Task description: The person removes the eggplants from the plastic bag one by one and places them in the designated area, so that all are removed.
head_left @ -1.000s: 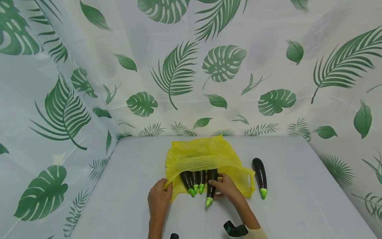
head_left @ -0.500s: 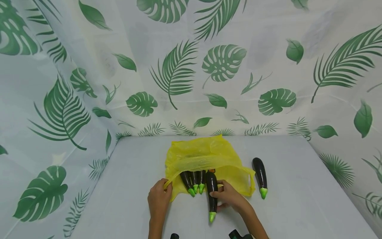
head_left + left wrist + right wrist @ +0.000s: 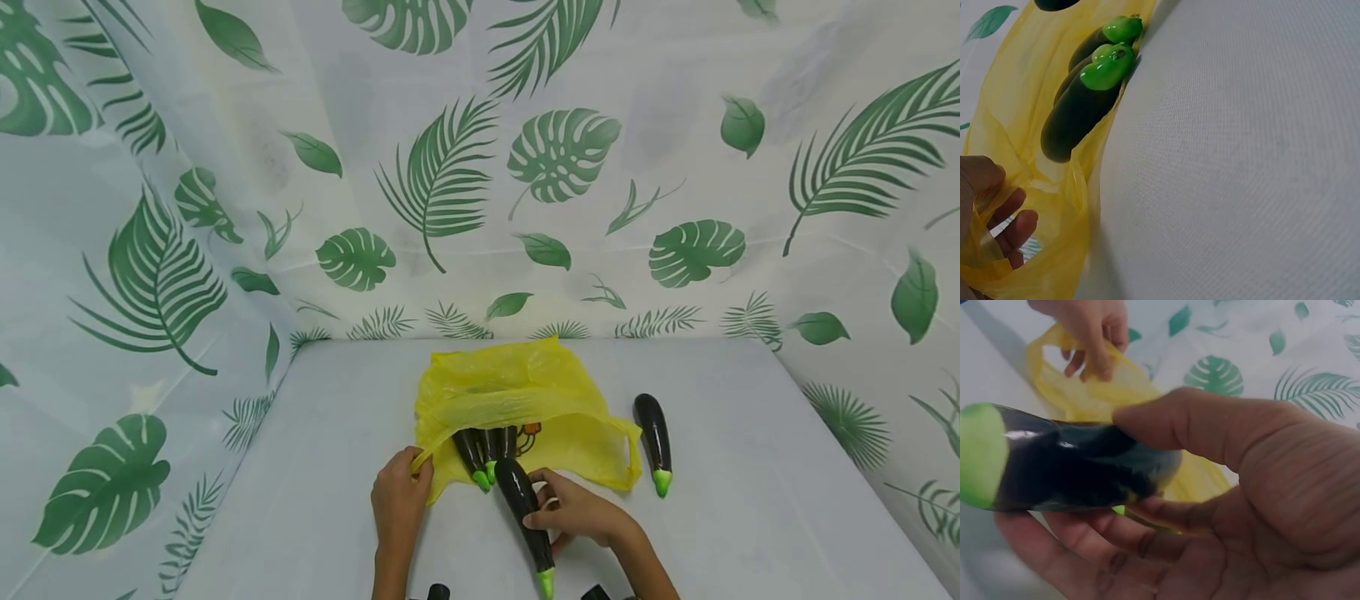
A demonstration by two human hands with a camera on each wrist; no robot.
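- Leaf-print sheet [image 3: 465,75]: stands behind the table and along both sides.
- Table [image 3: 337,408]: white, under everything.
- Yellow bag [image 3: 510,375]: lies flat, mouth toward the person.
- Right hand [image 3: 581,508]: grasps the held eggplant, thumb on one side, fingers on the other; the right wrist view shows this grip closely.
- Left hand [image 3: 401,492]: pinches the bag's near left edge between thumb and fingers.
- Held eggplant [image 3: 519,496]: in front of the bag's mouth, long axis slanting, green end toward the person and slightly right, dark end toward the bag.
- Lone eggplant [image 3: 654,433]: right of the bag, green end toward the person.
- Three eggplants [image 3: 468,454]: side by side in the mouth, green ends outward; the left wrist view shows three green ends, the head view two.
- Small orange thing [image 3: 530,429]: inside the mouth, seen only from the head; too small to identify.
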